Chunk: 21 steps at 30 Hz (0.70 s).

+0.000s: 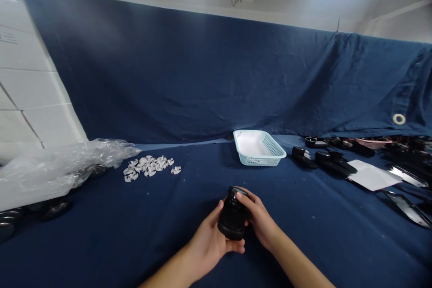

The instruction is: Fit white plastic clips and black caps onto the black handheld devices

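Observation:
A black plastic part (232,216) with a rounded top end is held between both hands above the blue cloth. My left hand (211,243) grips it from the left and below, its fingers curled under the lower end. My right hand (258,216) holds the upper right side, with the thumb pressed on the top near a ring-like rim. The far side of the part and some right-hand fingers are hidden. Beyond the hands stands a light blue plastic basket (261,161) with a white lining inside.
A pile of small white plastic pieces (148,166) lies left of centre. Clear plastic wrap (64,166) covers round black parts at the far left. On the right are several black parts (334,162), a white sheet (374,174) and glossy strips. A blue cloth wall (175,72) rises behind.

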Tool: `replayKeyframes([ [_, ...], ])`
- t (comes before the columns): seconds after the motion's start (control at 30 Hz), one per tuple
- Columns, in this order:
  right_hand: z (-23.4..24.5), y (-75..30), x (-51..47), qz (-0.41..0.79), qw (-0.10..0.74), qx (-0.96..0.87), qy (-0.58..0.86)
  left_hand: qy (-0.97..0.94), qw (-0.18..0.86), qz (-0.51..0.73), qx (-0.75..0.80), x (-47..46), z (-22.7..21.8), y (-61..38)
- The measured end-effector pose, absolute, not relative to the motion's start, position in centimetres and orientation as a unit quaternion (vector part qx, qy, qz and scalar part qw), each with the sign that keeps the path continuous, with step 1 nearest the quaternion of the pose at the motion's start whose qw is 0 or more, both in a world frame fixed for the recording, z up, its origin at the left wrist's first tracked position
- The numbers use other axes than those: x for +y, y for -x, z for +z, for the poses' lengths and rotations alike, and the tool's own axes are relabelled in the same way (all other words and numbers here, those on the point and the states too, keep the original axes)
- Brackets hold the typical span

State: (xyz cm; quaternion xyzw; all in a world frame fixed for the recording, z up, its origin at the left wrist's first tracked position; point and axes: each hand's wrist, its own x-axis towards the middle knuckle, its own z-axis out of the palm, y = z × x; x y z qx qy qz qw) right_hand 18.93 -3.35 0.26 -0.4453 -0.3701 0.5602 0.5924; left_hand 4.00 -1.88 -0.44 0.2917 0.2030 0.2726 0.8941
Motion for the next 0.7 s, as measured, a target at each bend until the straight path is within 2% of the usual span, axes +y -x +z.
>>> replayKeyframes([
  [0.17,0.5,-18.8,-3.4,0.53,0.598,-0.397,0.453,-0.289,0.87,0.321,0.237,-2.4,-0.2,-4.0],
  [0.33,-0.3,-18.4,-3.3,0.439,0.597,-0.456,0.492,-0.278,0.85,0.353,0.276,-2.4,-0.2,-4.1],
  [0.53,1.6,-17.7,-5.7,0.333,0.701,-0.401,0.488,-0.287,0.853,0.354,0.254,-2.4,-0.1,-4.0],
  [0.63,3.6,-17.7,-9.6,0.385,0.717,-0.357,0.459,-0.279,0.854,0.359,0.251,-2.6,-0.4,-4.0],
  [0.7,4.1,-18.2,-12.8,0.481,0.645,-0.399,0.441,-0.268,0.854,0.365,0.257,-2.6,-0.8,-4.0],
])
